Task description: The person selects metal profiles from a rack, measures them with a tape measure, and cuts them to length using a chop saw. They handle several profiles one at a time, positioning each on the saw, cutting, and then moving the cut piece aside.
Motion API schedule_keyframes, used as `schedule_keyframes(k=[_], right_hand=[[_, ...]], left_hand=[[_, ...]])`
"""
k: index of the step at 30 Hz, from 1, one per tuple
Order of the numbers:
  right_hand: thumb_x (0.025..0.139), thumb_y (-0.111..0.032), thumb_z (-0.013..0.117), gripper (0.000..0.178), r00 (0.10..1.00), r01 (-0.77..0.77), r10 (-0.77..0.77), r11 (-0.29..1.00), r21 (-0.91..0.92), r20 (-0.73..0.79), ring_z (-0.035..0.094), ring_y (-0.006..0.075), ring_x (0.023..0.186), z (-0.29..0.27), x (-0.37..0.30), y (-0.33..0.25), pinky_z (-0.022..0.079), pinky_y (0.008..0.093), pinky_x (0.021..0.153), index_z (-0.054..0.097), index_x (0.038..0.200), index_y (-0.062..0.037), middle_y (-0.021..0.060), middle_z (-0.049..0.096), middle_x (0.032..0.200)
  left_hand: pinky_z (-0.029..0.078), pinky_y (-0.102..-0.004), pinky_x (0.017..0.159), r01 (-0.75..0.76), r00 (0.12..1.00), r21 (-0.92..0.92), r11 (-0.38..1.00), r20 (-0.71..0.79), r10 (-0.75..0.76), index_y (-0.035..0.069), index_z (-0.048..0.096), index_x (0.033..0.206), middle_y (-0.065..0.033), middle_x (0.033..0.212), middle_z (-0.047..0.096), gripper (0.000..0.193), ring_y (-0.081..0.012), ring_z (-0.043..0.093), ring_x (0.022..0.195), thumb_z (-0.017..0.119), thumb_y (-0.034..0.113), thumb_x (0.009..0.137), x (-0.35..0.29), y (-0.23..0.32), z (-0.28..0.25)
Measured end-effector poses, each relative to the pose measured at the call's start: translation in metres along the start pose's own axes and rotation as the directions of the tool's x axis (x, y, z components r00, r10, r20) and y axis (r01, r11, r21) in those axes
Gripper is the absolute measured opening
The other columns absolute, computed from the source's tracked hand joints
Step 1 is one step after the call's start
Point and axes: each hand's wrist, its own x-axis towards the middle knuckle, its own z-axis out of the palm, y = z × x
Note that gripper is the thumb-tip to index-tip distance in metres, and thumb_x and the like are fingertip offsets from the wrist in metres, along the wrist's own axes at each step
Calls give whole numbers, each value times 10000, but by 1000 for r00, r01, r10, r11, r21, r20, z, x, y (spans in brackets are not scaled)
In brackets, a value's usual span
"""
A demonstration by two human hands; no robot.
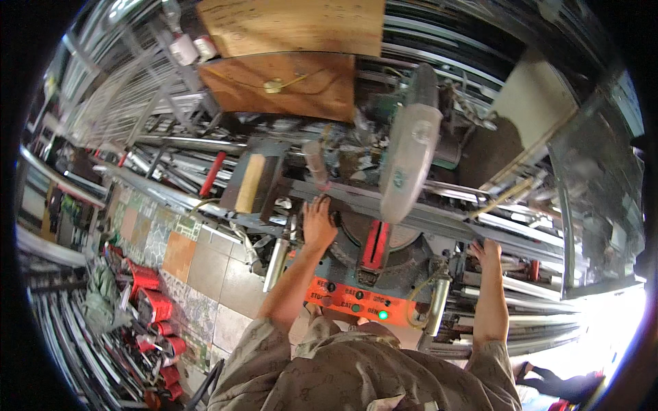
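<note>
A cutting saw stands in front of me, with a grey blade guard (411,147) raised over a red slotted insert (375,246). A long grey metal profile (445,225) lies across the saw bed and runs off to the right. My left hand (319,222) rests at the left of the bed, fingers stretched forward against the profile, beside a small black part. Farther right, the fingers of my right hand (487,252) are closed over the profile's near edge. Below the bed is an orange control panel (346,299) with several buttons and a lit green lamp (382,315).
Silver cylinders (277,264) flank the saw's front. Many metal bars (528,301) are stacked at the right, others behind. Wooden boards (291,31) stand at the back. Red clamp-like parts (154,308) lie at lower left on the tiled floor (212,270). Another person's limb shows at lower right.
</note>
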Motion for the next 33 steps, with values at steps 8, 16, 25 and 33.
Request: schedule_keyframes(k=[8, 16, 25, 33], right_hand=[[1012, -76, 468, 281, 998, -13, 14, 1000, 16, -64, 680, 370, 884, 9, -16, -3, 618, 616, 827, 456, 1280, 9, 193, 573, 1159], [1061, -217, 484, 292, 996, -75, 84, 976, -202, 36, 719, 347, 836, 60, -73, 8, 631, 541, 771, 505, 1215, 31, 218, 638, 1017], [1075, -335, 471, 371, 893, -177, 278, 940, -293, 354, 735, 330, 729, 200, -183, 114, 627, 483, 589, 454, 1263, -16, 188, 695, 873], [1076, -286, 483, 202, 985, -89, 117, 974, -207, 126, 622, 244, 528, 350, -244, 211, 542, 460, 460, 509, 1100, -87, 95, 615, 717]], left_hand=[[183, -545, 1257, -18, 985, -13, 1000, 171, 20, 56, 448, 1514, -154, 1592, 433, 684, -319, 379, 1493, 645, 86, 860, 2, -7, -7], [151, -610, 1252, -182, 928, 154, 971, 354, 118, 192, 451, 1548, -32, 1620, 421, 738, -243, 383, 1496, 648, 86, 845, 13, -28, -36], [133, -619, 1249, -245, 874, 70, 967, 447, 189, 204, 455, 1547, -9, 1617, 430, 707, -186, 416, 1479, 637, 138, 867, 31, -50, -48], [128, -624, 1250, -534, 744, 16, 845, 482, 462, 161, 487, 1512, -9, 1564, 497, 605, -185, 533, 1382, 608, 198, 920, 63, -113, -65]])
